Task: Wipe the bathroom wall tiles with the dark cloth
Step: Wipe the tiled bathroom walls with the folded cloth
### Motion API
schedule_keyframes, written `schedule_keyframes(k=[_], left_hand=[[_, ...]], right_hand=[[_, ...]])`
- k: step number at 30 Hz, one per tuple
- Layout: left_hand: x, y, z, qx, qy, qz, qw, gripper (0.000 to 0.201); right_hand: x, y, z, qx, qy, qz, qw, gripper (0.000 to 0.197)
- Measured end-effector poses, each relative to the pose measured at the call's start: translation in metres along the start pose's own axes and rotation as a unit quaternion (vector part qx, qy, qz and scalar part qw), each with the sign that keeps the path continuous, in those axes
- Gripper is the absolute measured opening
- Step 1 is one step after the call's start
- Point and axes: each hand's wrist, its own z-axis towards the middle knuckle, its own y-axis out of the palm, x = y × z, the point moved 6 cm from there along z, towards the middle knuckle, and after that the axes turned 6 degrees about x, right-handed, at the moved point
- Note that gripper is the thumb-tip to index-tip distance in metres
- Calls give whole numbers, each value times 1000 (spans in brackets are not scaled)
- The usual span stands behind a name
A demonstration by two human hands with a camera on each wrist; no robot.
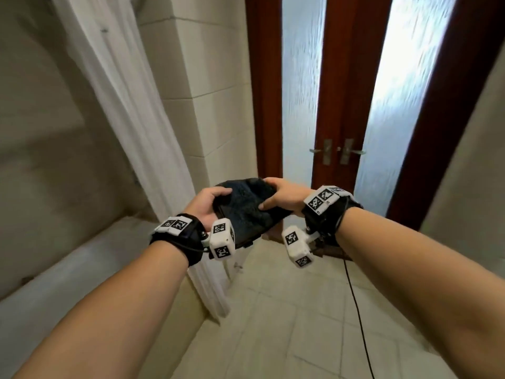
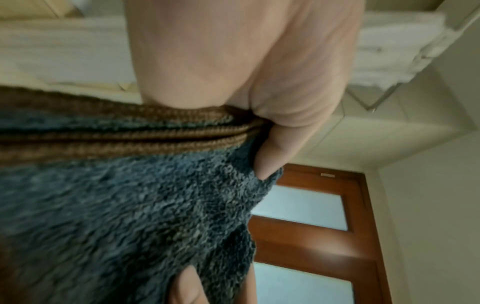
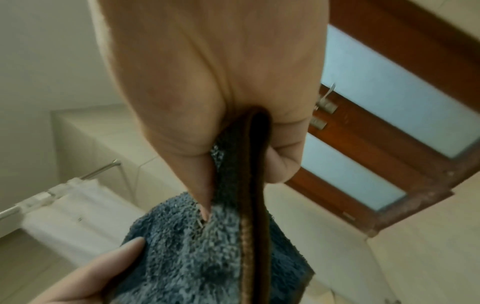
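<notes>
A dark blue-grey fluffy cloth [image 1: 246,207] with a brown stitched edge hangs folded in front of me at waist height. My left hand [image 1: 210,203] grips its left side, thumb on top. My right hand [image 1: 284,195] grips its right side. In the left wrist view the left hand [image 2: 259,115] pinches the brown hem of the cloth [image 2: 116,216]. The right wrist view has the right hand [image 3: 233,123] clamped on the cloth [image 3: 207,257], thumb on one face and fingers behind. Beige wall tiles [image 1: 213,86] rise on a corner pillar behind the cloth.
A white shower curtain [image 1: 120,105] hangs at the left beside a white bathtub rim [image 1: 68,272]. Red-brown double doors [image 1: 336,105] with frosted glass and metal handles stand straight ahead. A black cable [image 1: 358,321] trails over the tiled floor [image 1: 287,324].
</notes>
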Motion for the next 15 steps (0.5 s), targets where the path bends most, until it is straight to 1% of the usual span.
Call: schedule_keyframes(k=[2,3,5,6,8,10,13,15], left_hand=[[-3,33,33,-25,-7,21,999,35],[-2,48,51,-38,-5,24,999,38],[2,74,90,-55,10,27,998,52],[6,88,109,-65,22,33,997,52],[17,115,142,-78,45,55,994,44],[31,140,172,-105,51,73,990,44],[60,175,220,-156,56,118,979,44],[76,199,253,-186,46,151,970,48]], right_hand=[[24,-38,2,37,14,-17,999,60],[34,-55,3,50,20,-30,998,61],[54,-88,11,73,33,-39,996,63],[62,-103,16,84,42,-37,995,64],[80,-131,29,107,69,-32,991,69],[93,-155,46,119,94,-3,988,73],[103,-191,78,141,112,56,982,66],[106,-217,97,166,119,71,976,60]])
